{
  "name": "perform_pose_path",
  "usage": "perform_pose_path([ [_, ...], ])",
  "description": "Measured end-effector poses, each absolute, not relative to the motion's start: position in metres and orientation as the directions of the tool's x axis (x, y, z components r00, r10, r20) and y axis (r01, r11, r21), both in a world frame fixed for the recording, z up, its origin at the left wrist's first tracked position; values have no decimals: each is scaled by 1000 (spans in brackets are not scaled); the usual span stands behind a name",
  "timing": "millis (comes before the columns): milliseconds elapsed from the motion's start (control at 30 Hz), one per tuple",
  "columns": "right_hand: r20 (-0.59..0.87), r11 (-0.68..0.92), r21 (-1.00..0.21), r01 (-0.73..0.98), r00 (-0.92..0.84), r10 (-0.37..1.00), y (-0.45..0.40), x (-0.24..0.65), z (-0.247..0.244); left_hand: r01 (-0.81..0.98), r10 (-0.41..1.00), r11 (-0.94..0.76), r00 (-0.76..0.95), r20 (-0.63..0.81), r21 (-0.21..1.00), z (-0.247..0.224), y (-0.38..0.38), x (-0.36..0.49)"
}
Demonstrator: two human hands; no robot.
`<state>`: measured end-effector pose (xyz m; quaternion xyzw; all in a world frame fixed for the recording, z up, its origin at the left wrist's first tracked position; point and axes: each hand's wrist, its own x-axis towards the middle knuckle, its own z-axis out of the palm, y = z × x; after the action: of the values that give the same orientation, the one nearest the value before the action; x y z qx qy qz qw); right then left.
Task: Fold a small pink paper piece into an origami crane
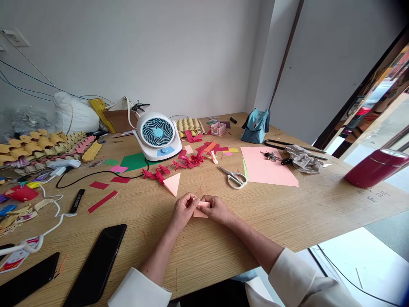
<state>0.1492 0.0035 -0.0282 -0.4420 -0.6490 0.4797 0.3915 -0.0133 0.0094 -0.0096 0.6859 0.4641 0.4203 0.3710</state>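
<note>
Between my two hands is a small piece of light pink paper [200, 214], partly folded over along its top. My left hand [184, 208] pinches its left side with thumb and fingers. From the right, my right hand [217, 209] grips the other side, fingers curled and thumb on top. Just beyond my left hand lies a folded pink paper triangle [173, 184]. Crumpled red paper pieces [191, 160] stretch in a row behind it. White-handled scissors [235, 179] lie past my right hand, points toward the back left.
A white and blue fan [157, 134] stands at the back. Pink sheets [268, 170] with keys [271, 156] lie at right, near a grey cloth [303, 159] and a red flask [373, 168]. Left are a black phone [97, 264], a marker [77, 201] and egg trays [41, 147].
</note>
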Motion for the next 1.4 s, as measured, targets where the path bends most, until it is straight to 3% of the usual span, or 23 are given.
perform_pose_path([
  [333, 124, 180, -973, 144, -331, 935, 2, 150, -25, 329, 935, -323, 256, 245, 887, -21, 14, -16],
  [733, 98, 175, -964, 202, -342, 934, 2, 151, -24, 273, 957, -262, 196, 213, 926, -16, 11, -14],
  [933, 105, 140, -984, 106, -280, 954, 5, 152, -25, 211, 970, -186, 193, 146, 960, -9, 7, -10],
  [1400, 137, 150, -988, 30, -261, 956, 7, 153, -26, 246, 954, -276, 188, 234, 929, -14, 10, -12],
])
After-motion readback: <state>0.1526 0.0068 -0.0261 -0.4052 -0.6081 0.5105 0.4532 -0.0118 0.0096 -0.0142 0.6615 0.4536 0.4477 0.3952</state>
